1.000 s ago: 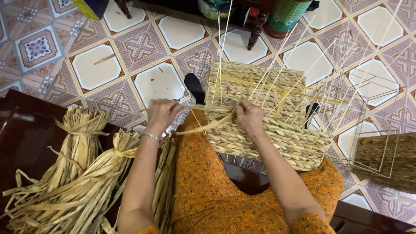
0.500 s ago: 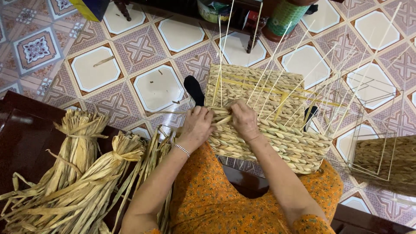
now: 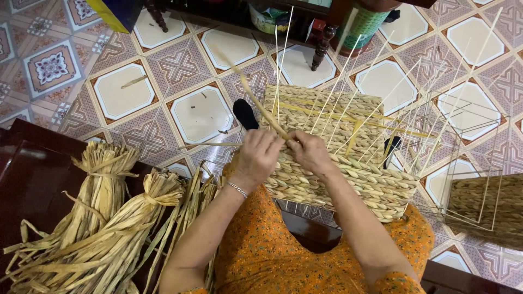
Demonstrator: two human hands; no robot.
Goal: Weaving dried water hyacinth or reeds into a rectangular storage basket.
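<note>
Half-woven basket point(image 3: 338, 174) rests on the lap against thin wire uprights point(image 3: 348, 92); left hand point(image 3: 256, 158) and right hand point(image 3: 311, 153), fingers pinched on one straw strand point(image 3: 256, 103), mid-weave, likely tucking it behind an upright next.

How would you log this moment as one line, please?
left hand: grips straw strand | right hand: on woven basket | dried straw bundles: beside

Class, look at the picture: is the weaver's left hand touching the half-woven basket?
Touching. The head view shows the left hand resting on the basket rim, fingers closed on a straw strand.
</note>
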